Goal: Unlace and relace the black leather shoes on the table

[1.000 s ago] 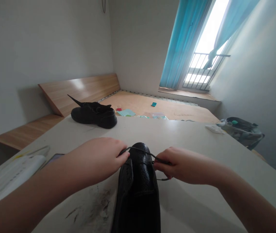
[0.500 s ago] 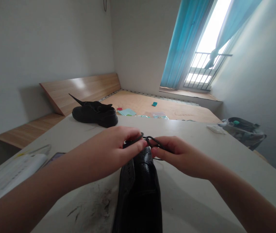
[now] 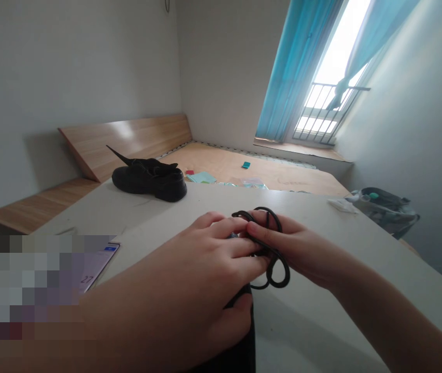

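Lace [image 3: 279, 280] looped at my 2 hands: right hand [image 3: 298, 243] pinches it; left hand [image 3: 213, 264] over shoe [image 3: 244, 357], grasp unclear.

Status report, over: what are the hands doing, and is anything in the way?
Right hand pinching looped black lace. Left hand at the lace, grip unclear. Near shoe mostly hidden. Far shoe off aside.
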Demonstrator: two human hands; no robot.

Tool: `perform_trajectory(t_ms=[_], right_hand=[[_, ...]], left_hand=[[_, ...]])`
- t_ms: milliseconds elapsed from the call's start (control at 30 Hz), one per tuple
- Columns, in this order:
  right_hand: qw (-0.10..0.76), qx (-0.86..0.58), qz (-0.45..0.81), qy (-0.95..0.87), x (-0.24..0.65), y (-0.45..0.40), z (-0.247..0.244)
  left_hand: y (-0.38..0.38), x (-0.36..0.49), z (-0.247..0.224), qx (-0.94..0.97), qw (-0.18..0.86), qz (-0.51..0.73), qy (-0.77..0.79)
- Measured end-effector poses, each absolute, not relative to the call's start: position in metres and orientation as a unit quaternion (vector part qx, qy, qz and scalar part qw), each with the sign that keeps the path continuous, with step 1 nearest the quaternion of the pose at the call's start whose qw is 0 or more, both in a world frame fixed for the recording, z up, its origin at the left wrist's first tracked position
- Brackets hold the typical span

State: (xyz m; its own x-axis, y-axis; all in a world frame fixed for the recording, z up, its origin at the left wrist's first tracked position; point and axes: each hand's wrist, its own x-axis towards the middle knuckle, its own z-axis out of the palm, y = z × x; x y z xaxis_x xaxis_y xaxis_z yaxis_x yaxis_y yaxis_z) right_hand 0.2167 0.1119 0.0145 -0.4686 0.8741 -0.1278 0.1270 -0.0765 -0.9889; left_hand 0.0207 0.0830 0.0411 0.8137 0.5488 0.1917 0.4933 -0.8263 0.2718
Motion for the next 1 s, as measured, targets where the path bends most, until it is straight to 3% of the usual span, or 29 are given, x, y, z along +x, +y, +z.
perform_trajectory(t_ms=[200, 400, 500, 567, 667, 767, 900, 1000], right_hand=[[0.110, -0.522, 0.328, -0.779, 0.240, 0.132, 0.014], [-0.078, -0.534, 0.324, -0.777, 0.248, 0.119, 0.016], [-0.045, -0.561, 0.215, -0.798, 0.245, 0.104, 0.026], [0.051, -0.537, 0.151, -0.828, 0.239, 0.092, 0.036], [0.162, -0.429, 0.167, -0.873, 0.222, 0.071, 0.048], [0.130, -0.322, 0.197, -0.917, 0.200, 0.054, 0.045], [0.021, -0.288, 0.030, -0.957, 0.179, 0.046, 0.015], [-0.009, -0.303, 0.006, -0.953, 0.172, 0.049, -0.011]], left_hand=[[0.084, 0.013, 0.039, 0.925, 0.153, 0.089, 0.336], [0.083, 0.014, 0.031, 0.897, 0.134, -0.042, 0.419], [0.088, 0.014, 0.034, 0.902, 0.119, -0.021, 0.415], [0.091, 0.013, 0.035, 0.902, 0.114, -0.010, 0.416], [0.092, 0.012, 0.032, 0.905, 0.115, -0.001, 0.410], [0.092, 0.013, 0.028, 0.910, 0.102, 0.013, 0.402], [0.092, 0.019, 0.025, 0.914, 0.067, 0.007, 0.400], [0.093, 0.022, 0.025, 0.916, 0.047, -0.003, 0.398]])
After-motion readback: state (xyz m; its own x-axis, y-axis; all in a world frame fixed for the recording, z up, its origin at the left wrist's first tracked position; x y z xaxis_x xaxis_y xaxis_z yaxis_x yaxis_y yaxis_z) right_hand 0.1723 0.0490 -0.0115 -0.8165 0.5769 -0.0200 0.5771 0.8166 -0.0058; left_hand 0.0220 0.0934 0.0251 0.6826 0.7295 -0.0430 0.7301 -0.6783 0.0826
